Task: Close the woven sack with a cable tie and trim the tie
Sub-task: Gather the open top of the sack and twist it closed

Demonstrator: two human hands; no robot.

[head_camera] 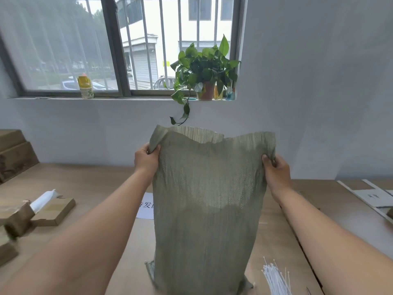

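A grey-green woven sack (208, 209) stands upright on the table in front of me, its mouth open at the top. My left hand (146, 159) pinches the sack's upper left edge. My right hand (275, 170) grips the upper right edge. Both hands hold the top stretched wide. A bundle of white cable ties (275, 277) lies on the table at the lower right, beside the sack's base. At the bottom edge, right of the ties, a small dark tip (307, 291) shows; I cannot tell what it is.
Cardboard boxes (53, 211) and a white roll sit on the table (95, 188) at the left. A printed paper sheet (146, 206) lies behind the sack. Papers (376, 196) lie at the far right. A potted plant (205, 75) and a bottle (85, 87) stand on the windowsill.
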